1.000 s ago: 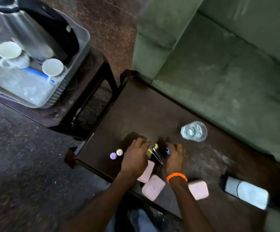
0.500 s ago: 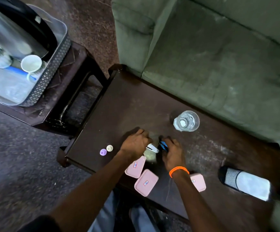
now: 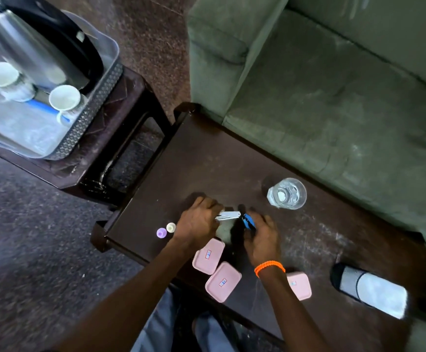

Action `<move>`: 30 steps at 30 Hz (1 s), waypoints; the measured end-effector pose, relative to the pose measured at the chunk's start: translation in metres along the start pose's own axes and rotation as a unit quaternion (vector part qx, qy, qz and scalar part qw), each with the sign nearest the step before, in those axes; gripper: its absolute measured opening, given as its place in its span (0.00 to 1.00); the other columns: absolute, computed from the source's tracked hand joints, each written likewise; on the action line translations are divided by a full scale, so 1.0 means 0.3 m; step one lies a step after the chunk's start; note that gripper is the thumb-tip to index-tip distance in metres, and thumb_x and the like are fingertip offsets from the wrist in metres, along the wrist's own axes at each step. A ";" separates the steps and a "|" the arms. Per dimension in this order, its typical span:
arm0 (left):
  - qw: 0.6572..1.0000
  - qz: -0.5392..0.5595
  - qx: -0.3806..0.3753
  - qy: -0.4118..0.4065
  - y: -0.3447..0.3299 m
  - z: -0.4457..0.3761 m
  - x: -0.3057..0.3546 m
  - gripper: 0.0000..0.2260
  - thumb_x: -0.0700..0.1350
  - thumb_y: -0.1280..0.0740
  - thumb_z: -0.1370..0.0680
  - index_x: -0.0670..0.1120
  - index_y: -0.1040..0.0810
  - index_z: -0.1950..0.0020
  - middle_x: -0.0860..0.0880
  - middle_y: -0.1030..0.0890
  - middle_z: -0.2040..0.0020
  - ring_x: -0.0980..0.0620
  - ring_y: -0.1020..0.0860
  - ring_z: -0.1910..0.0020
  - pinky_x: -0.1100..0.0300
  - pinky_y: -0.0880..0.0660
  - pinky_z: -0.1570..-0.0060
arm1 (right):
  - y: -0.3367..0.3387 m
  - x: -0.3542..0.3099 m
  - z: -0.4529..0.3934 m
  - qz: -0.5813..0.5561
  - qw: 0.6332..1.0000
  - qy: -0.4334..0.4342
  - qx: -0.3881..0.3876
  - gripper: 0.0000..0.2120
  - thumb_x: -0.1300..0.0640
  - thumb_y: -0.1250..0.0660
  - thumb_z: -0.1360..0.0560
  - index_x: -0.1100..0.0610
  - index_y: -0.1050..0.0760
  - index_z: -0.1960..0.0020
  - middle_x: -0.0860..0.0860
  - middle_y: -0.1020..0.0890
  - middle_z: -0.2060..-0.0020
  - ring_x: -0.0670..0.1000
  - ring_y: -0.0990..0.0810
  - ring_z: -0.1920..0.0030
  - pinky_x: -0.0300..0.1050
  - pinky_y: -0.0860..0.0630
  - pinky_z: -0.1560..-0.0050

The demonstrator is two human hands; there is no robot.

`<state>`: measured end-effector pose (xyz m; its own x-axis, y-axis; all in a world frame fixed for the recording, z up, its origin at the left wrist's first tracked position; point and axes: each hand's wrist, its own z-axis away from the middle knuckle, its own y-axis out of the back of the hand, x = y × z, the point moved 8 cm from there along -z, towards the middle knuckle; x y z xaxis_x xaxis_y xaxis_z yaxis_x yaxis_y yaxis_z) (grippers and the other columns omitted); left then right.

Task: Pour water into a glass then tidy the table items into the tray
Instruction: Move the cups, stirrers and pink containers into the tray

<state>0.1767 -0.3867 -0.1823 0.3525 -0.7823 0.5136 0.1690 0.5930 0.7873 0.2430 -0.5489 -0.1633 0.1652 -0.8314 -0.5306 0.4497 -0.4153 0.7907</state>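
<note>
On the dark low table (image 3: 194, 158), my left hand (image 3: 199, 221) grips the end of a few thin silver utensils (image 3: 228, 215) that lie almost flat. My right hand (image 3: 261, 240), with an orange wristband, closes over their blue handle end (image 3: 248, 221). A glass of water (image 3: 286, 193) stands upright just beyond my right hand. Three pink lidded boxes (image 3: 208, 255) (image 3: 222, 282) (image 3: 298, 285) sit near the front edge. A purple cap (image 3: 161, 232) and a cream cap (image 3: 171, 227) rest left of my left hand. The grey tray (image 3: 89, 115) is on a side table at upper left.
The tray holds a steel kettle (image 3: 28, 52), two white cups (image 3: 2, 77) (image 3: 64, 99) and a blue item. A white and black bottle (image 3: 369, 290) lies on its side at the table's right. A green sofa (image 3: 334, 85) runs along the far edge.
The bundle between my hands has tipped from upright to nearly flat, silver ends now toward my left hand. Both hands stay at the same spot on the table.
</note>
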 end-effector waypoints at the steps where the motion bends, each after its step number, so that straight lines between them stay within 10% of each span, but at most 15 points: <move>1: 0.999 0.016 0.031 0.016 0.054 0.020 -0.021 0.16 0.51 0.34 0.22 0.54 0.24 0.34 0.52 0.24 0.39 0.49 0.28 0.36 0.50 0.20 0.49 | 0.008 -0.040 -0.005 -0.017 1.000 0.007 0.007 0.25 0.70 0.31 0.31 0.60 0.22 0.34 0.61 0.20 0.44 0.65 0.21 0.43 0.58 0.23 0.39; 15: 0.905 0.053 0.352 0.232 1.010 0.331 -0.715 0.11 0.54 0.27 0.26 0.53 0.19 0.46 0.50 0.20 0.53 0.46 0.18 0.53 0.51 0.20 0.54 | -0.201 -1.273 -0.238 -0.175 0.972 0.154 -0.008 0.17 0.62 0.26 0.35 0.57 0.20 0.47 0.58 0.21 0.53 0.59 0.19 0.53 0.52 0.22 0.49; 30: 0.859 0.084 0.263 0.431 1.104 0.179 -1.205 0.17 0.52 0.30 0.24 0.39 0.21 0.47 0.36 0.19 0.46 0.33 0.19 0.46 0.44 0.22 0.51 | -0.645 -1.852 -0.399 0.114 0.946 0.293 -0.081 0.12 0.63 0.34 0.25 0.59 0.24 0.41 0.63 0.19 0.46 0.66 0.19 0.47 0.55 0.23 0.50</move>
<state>0.0557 0.0823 -0.0890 0.9200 -0.1283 0.3703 -0.3103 0.3390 0.8882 0.1693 0.0375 -0.0580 0.7107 -0.5258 -0.4674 0.4648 -0.1477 0.8730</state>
